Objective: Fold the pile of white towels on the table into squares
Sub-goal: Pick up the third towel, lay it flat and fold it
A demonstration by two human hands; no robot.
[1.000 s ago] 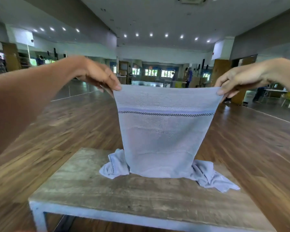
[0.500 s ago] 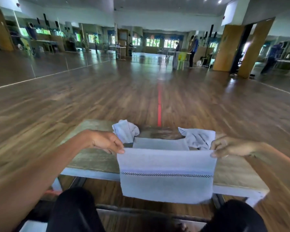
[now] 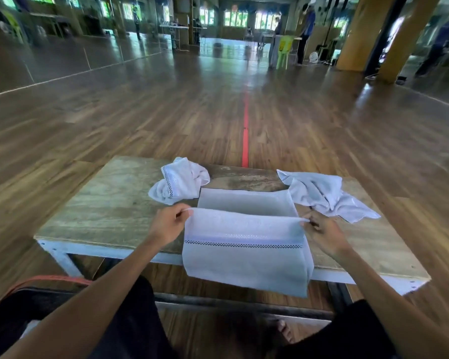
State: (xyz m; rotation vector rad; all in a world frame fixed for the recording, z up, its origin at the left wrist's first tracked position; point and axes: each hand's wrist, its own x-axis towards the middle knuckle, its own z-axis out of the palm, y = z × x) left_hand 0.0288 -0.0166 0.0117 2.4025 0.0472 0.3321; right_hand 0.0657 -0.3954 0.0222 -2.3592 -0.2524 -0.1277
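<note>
- A glossy wood-plank floor (image 3: 166, 120) fills the wide hall, with a red line (image 3: 245, 136) running down its middle.
- Bright windows (image 3: 235, 18) line the far wall.
- Yellow-brown pillars (image 3: 358, 29) stand right.
- A green plastic chair (image 3: 284, 51) stands far off.

Views: one only, worn on the person's head.
Facing: forward and down, across the low table (image 3: 109, 203) toward the open hall floor (image 3: 218, 112).
Nearness: close over the forearms and knees, wide-angle, edges bent.
Shared scene: none, no second view.
</note>
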